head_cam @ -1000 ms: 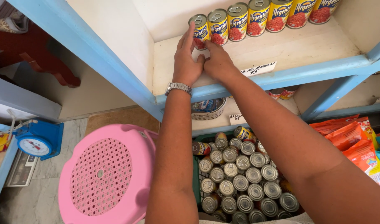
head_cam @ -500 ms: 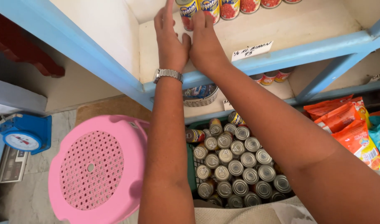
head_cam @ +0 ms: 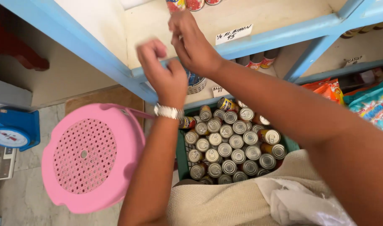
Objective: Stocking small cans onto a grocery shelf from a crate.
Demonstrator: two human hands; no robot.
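I see left hand [head_cam: 164,77] grip loosely curled, empty | right hand [head_cam: 191,44] grip half-closed, empty, at shelf [head_cam: 283,35] edge; cans [head_cam: 191,4] behind | crate of cans [head_cam: 229,142] below

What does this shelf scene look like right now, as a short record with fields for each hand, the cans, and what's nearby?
left hand: loosely curled, empty, in front of the blue shelf edge
right hand: empty, at the shelf front below the shelved cans
crate of cans: green crate below the hands, packed with upright tins
stool: pink perforated stool left of the crate
scale: blue dial scale at far left
snack packs: at right
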